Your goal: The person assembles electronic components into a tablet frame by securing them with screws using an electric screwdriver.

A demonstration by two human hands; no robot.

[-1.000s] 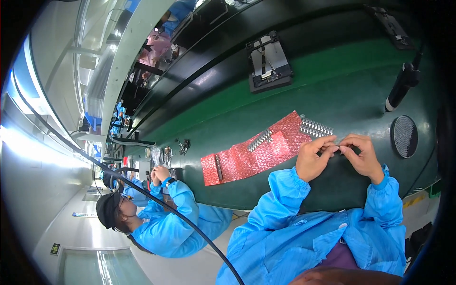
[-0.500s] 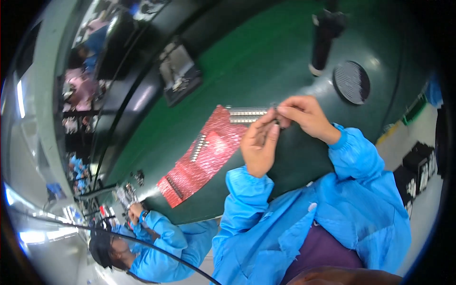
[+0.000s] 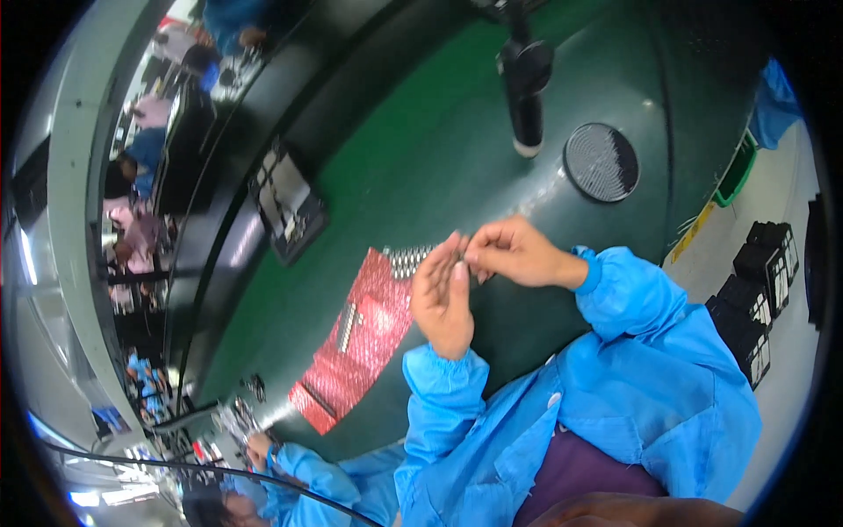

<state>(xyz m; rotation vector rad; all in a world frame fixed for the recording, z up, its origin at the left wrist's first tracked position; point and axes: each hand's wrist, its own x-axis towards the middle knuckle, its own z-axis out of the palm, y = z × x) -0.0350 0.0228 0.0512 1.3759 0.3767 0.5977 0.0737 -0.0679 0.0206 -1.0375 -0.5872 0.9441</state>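
Above the green table, my left hand (image 3: 445,307) and my right hand (image 3: 520,252) meet at their fingertips. Both are closed in a pinch around something small, mostly covered by the fingers and too blurred to name. Just beyond my left hand lie rows of small silvery parts (image 3: 407,263), partly hidden by that hand. They border a sheet of red bubble wrap (image 3: 358,379) spread to the left. On the wrap sit a short row of similar small parts (image 3: 349,328) and a thin dark strip (image 3: 318,400).
A round dark dish with a ridged grey surface (image 3: 601,162) lies at the far right, beside a black cylindrical device on an arm (image 3: 525,110). A black tray (image 3: 290,211) stands far left. A co-worker's blue sleeve (image 3: 320,479) shows lower left. Black boxes (image 3: 753,299) are stacked at the right.
The whole view has shifted, so the dish and the black device appear further left. Both hands stay pinched together and also appear further left and slightly lower.
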